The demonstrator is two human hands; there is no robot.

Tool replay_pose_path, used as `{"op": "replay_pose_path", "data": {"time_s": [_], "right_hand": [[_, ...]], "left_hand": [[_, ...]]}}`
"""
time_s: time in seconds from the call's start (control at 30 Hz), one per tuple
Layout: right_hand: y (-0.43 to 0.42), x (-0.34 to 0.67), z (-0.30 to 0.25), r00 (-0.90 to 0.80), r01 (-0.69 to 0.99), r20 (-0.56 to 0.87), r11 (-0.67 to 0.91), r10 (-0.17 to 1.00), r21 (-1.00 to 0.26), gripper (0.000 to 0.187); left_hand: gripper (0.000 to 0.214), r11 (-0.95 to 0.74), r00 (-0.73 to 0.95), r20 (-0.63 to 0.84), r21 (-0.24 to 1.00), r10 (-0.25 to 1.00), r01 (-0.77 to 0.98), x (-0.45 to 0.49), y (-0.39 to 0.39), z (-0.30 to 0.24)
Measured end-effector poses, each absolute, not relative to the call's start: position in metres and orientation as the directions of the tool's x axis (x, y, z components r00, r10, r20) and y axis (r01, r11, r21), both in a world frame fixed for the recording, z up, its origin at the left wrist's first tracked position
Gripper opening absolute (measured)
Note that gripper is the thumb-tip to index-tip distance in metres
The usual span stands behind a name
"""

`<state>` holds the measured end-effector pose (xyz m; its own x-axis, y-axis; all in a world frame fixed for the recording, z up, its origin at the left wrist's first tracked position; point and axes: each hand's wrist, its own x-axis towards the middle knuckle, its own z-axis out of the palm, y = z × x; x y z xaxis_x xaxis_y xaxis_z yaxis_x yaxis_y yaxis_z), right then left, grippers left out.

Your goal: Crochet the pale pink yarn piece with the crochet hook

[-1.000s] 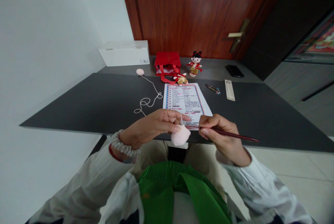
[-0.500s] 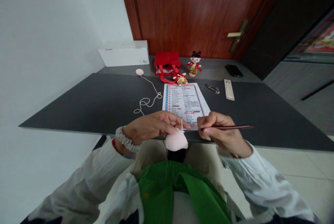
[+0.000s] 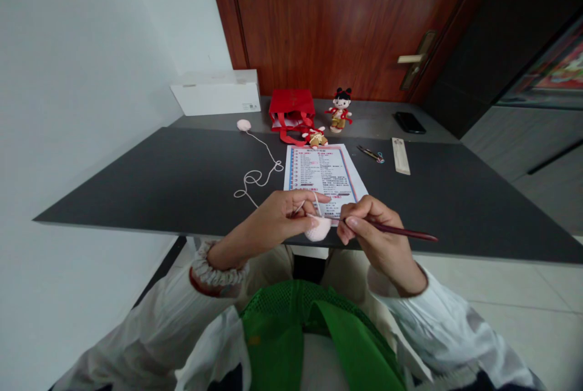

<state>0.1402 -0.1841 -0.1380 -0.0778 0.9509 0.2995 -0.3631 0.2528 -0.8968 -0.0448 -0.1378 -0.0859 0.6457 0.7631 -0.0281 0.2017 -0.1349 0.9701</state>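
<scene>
My left hand (image 3: 271, 220) pinches a small pale pink crocheted piece (image 3: 318, 231) at the fingertips, with its lower part showing below the fingers. A strand of pale pink yarn (image 3: 259, 178) runs over the dark table from a small yarn ball (image 3: 243, 125) toward that hand. My right hand (image 3: 368, 228) grips a crochet hook (image 3: 401, 231) with a dark red handle. Its thin tip reaches left to the top of the piece, where the fingers partly hide it.
A printed sheet (image 3: 325, 176) lies under the hands on the dark table (image 3: 150, 175). Farther back are a red gift bag (image 3: 291, 110), two small dolls, a black phone (image 3: 409, 122), small tools, a pale flat packet (image 3: 401, 156) and a white box (image 3: 215, 93).
The pink piece has risen and now sits closer in under my left fingers. My right hand has moved left, and the hook now slants with its tip at the piece.
</scene>
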Motion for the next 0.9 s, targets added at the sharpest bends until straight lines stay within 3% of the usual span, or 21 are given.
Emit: {"op": "replay_pose_path", "data": {"time_s": [0.13, 0.23, 0.5, 0.7, 0.9], "right_hand": [[-0.185, 0.151, -0.135, -0.105, -0.203, 0.338, 0.313, 0.935, -0.928, 0.017], [-0.188, 0.152, -0.131, -0.081, -0.118, 0.362, 0.352, 0.929, -0.929, 0.016], [-0.199, 0.141, -0.133, -0.012, -0.002, 0.47, 0.47, 0.882, -0.882, 0.015], [-0.206, 0.136, -0.129, -0.11, 0.266, 0.643, 0.646, 0.758, -0.716, 0.016], [-0.21, 0.124, -0.126, -0.167, 0.404, 0.739, 0.729, 0.652, -0.552, 0.022]], "left_hand": [[0.005, -0.167, 0.611, -0.012, 0.957, 0.792, 0.236, -0.045, -0.139, -0.085], [0.012, -0.188, 0.597, 0.006, 0.952, 0.802, 0.242, -0.043, -0.14, -0.083], [0.007, -0.194, 0.54, 0.0, 0.934, 0.841, 0.301, -0.041, -0.144, -0.085], [0.037, -0.176, 0.522, -0.006, 0.939, 0.853, 0.297, -0.04, -0.145, -0.086], [0.022, -0.261, 0.496, 0.069, 0.907, 0.866, 0.329, -0.038, -0.145, -0.088]]}}
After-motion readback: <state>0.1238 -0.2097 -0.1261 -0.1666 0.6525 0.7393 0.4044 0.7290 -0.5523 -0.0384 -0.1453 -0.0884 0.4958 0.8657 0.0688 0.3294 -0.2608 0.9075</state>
